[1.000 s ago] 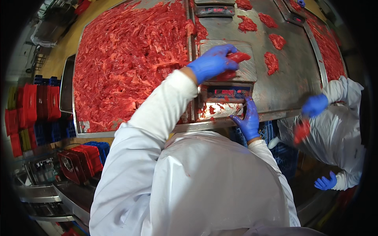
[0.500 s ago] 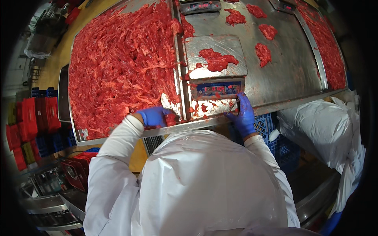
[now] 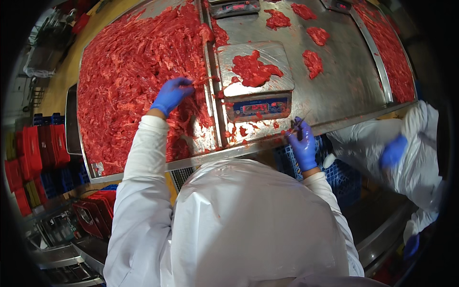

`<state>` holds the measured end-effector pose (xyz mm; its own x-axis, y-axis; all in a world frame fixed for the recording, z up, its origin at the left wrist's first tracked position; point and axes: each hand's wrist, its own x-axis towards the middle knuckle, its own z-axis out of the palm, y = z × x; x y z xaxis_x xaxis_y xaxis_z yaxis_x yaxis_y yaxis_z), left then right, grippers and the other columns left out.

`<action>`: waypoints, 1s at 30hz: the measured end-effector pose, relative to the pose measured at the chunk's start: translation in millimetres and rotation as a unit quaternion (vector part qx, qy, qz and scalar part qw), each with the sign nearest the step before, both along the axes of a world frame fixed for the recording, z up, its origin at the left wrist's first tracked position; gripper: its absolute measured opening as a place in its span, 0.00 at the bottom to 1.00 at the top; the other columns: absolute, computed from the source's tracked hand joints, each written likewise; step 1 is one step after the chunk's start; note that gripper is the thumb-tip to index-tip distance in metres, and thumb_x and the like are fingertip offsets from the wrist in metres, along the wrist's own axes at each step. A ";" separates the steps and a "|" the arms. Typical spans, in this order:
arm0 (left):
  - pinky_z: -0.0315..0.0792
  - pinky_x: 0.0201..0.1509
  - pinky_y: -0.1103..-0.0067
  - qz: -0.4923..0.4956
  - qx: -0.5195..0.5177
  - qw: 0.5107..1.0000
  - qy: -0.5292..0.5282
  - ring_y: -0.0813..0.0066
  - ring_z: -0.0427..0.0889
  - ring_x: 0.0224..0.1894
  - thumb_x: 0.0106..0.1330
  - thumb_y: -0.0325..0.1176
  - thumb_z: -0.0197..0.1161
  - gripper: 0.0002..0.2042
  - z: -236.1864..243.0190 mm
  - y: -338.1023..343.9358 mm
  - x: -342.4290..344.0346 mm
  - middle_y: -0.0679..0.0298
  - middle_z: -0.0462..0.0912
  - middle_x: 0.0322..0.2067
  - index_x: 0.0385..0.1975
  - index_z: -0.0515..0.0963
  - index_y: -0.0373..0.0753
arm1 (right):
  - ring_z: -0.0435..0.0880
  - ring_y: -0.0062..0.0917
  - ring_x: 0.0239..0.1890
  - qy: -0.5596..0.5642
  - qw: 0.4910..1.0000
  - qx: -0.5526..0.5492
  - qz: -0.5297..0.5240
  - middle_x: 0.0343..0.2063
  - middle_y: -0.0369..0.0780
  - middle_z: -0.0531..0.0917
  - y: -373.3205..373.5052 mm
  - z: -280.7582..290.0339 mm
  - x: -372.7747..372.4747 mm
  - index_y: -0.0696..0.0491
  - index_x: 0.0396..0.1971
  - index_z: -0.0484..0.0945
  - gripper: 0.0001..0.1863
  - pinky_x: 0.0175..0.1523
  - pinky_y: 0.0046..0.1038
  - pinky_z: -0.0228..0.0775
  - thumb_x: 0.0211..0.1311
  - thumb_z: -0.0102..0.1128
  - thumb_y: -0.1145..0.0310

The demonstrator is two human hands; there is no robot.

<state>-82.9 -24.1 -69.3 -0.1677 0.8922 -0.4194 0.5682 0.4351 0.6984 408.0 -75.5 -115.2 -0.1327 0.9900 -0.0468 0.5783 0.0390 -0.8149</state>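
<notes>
My left hand (image 3: pixel 170 97), in a blue glove, is over the big heap of raw red meat (image 3: pixel 138 71) on the left. Its thumb and fingers pinch the end of a thin strip of meat (image 3: pixel 203 81) that reaches over the metal divider. My right hand (image 3: pixel 304 147), also gloved, is at the table's front edge, just right of the scale. It grips a slim pointed metal tool (image 3: pixel 297 125), whose exact kind is not clear. On the steel plate of the digital scale (image 3: pixel 282 87) lies a flat pile of raw meat (image 3: pixel 254 69).
Several meat portions (image 3: pixel 313 64) lie on the steel table (image 3: pixel 346 76) right of the scale. A second scale (image 3: pixel 235 7) stands farther back. More meat (image 3: pixel 389 57) fills the far right section. A co-worker in white (image 3: pixel 406 138) stands at right. Red crates (image 3: pixel 31 148) are stacked at left.
My left hand has moved forward from the front edge over the heap to the strip. The right hand has shifted slightly right with its tool. The meat on the scale looks larger.
</notes>
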 end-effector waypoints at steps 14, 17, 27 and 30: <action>0.70 0.69 0.58 -0.191 0.020 0.981 0.010 0.50 0.74 0.67 0.59 0.44 0.71 0.18 -19.0 -19.9 71.4 0.58 0.83 0.54 0.45 0.87 0.41 | 0.83 0.18 0.34 0.250 0.837 -0.426 0.237 0.33 0.35 0.85 61.8 31.9 -150.7 0.57 0.46 0.84 0.15 0.40 0.24 0.77 0.66 0.69 0.63; 0.78 0.59 0.67 -0.046 -0.014 0.993 -0.107 0.53 0.85 0.54 0.58 0.41 0.73 0.18 -22.1 -55.6 -12.2 0.55 0.84 0.50 0.45 0.87 0.39 | 0.84 0.21 0.32 0.097 0.782 -0.449 0.421 0.31 0.38 0.86 51.8 14.9 -132.9 0.56 0.46 0.85 0.16 0.39 0.26 0.78 0.62 0.72 0.64; 0.79 0.51 0.66 -0.003 0.249 0.959 0.132 0.58 0.86 0.47 0.65 0.36 0.68 0.11 22.1 -30.8 32.7 0.56 0.85 0.43 0.43 0.87 0.39 | 0.86 0.20 0.39 0.300 0.906 -0.281 0.106 0.39 0.37 0.88 62.3 69.1 -43.1 0.57 0.53 0.83 0.17 0.47 0.24 0.80 0.66 0.71 0.71; 0.79 0.52 0.66 -0.134 0.346 0.916 0.150 0.57 0.85 0.46 0.66 0.36 0.69 0.09 32.3 8.3 130.9 0.58 0.85 0.42 0.41 0.87 0.41 | 0.86 0.18 0.38 0.295 0.900 -0.297 0.124 0.39 0.37 0.87 73.9 95.1 -83.1 0.57 0.54 0.82 0.17 0.44 0.23 0.80 0.66 0.70 0.72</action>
